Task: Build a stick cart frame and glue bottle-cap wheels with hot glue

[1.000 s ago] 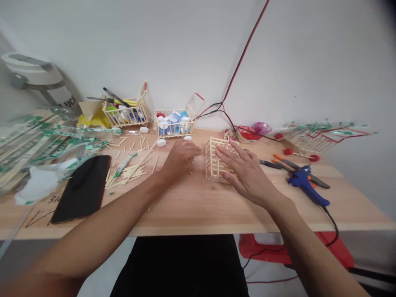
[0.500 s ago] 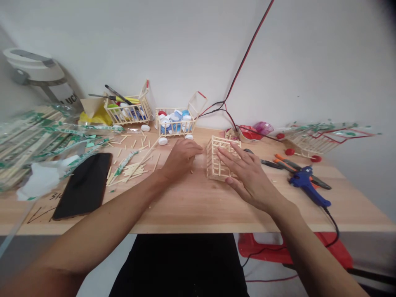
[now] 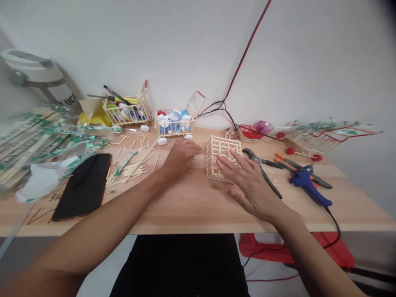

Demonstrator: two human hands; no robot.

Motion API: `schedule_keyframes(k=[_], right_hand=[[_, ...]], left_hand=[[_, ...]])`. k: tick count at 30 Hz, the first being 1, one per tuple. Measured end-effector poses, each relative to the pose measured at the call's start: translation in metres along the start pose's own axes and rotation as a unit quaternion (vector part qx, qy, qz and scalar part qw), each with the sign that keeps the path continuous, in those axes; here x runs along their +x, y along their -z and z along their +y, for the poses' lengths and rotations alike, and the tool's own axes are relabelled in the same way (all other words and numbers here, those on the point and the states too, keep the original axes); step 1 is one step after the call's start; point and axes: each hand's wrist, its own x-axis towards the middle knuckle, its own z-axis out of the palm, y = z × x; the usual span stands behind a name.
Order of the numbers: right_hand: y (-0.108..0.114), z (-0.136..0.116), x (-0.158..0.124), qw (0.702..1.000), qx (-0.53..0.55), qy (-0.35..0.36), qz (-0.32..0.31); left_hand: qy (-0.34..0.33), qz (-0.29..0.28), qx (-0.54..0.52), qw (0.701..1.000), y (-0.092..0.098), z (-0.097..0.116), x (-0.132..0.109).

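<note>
"Resting where, that open right hand?"

"Flat on a pale square lattice cage of wooden sticks, fingers spread, black-handled metal pliers just beside."

"And the left hand?"

"Loosely curled, holding nothing, on the light wooden table, near two small stick baskets of plastic bottle caps."

The stick cage was pale yellow, and so was the wood table under it. At 3 o'clock sat a bright blue glue gun beside orange pliers. At 9 o'clock lay a black phone (very shiny and dark!) and plastic wrappers with green stripes. At 11 o'clock were blue, white and red bottle caps. At 1 o'clock ran red and black wires. At 5 o'clock was a red plastic thing.
</note>
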Motion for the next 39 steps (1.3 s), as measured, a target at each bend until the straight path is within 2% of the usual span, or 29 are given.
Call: schedule_keyframes(k=[6, 21, 23, 26, 29, 31, 33, 35, 39], right_hand=[[-0.003, -0.008, -0.010, 1.000, 0.021, 0.005, -0.010], [-0.005, -0.006, -0.011, 0.999, 0.029, -0.008, -0.009], [0.000, -0.003, -0.011, 0.999, 0.036, -0.015, 0.011], [0.012, 0.009, -0.009, 0.992, 0.060, -0.051, 0.101], [0.017, 0.035, 0.000, 0.959, 0.117, -0.111, 0.233], [0.010, 0.060, 0.011, 0.915, 0.175, -0.176, 0.318], [-0.004, 0.085, 0.024, 0.856, 0.232, -0.255, 0.385], [-0.021, 0.107, 0.036, 0.826, 0.255, -0.290, 0.412], [-0.047, 0.126, 0.048, 0.807, 0.260, -0.314, 0.428]], left_hand=[[0.008, -0.005, -0.001, 1.000, 0.000, 0.001, 0.000], [0.021, -0.010, 0.001, 1.000, 0.002, 0.001, 0.001], [0.017, 0.002, 0.001, 1.000, 0.003, 0.002, 0.001], [0.007, 0.029, -0.004, 1.000, 0.006, 0.009, 0.004], [-0.022, 0.019, -0.008, 1.000, 0.012, 0.023, 0.009], [-0.056, -0.015, -0.010, 0.998, 0.016, 0.033, 0.012], [-0.091, -0.049, -0.009, 0.995, 0.019, 0.041, 0.015], [-0.117, -0.073, -0.002, 0.991, 0.020, 0.046, 0.016], [-0.126, -0.095, 0.014, 0.987, 0.020, 0.047, 0.016]])
